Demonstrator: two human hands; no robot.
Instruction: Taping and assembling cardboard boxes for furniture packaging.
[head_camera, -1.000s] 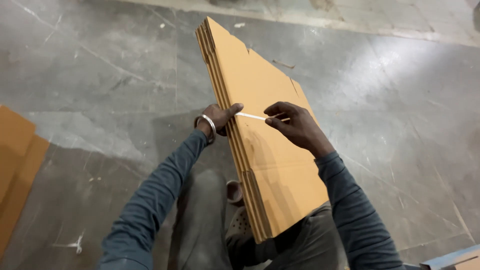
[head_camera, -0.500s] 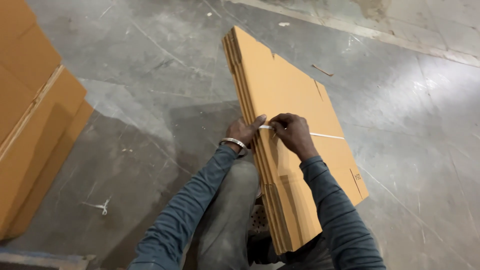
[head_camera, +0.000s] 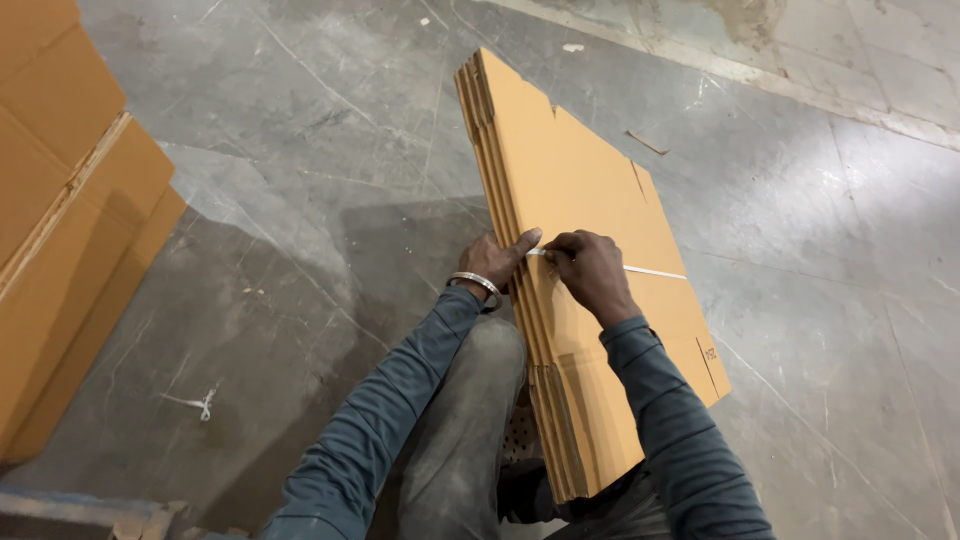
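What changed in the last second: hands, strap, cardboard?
The right hand moved left along the white strap until it met the left hand at the bundle's edge. The flattened cardboard bundle stayed on edge, and both hands kept hold of the strap.

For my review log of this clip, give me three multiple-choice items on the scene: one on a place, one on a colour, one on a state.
1. Where is the stack of flat cartons?
A. on a shelf
B. propped on edge on the floor
C. in a bin

2. What colour is the strap?
A. white
B. black
C. red

3. What is the right hand doing?
A. hanging free
B. pinching the strap against the top carton
C. flat on the floor

Answers:
1 B, the stack leans up from grey concrete by the person's knees.
2 A, a thin white band crosses the carton face.
3 B, its fingers close on the strap; the left hand grips the stack's edge.
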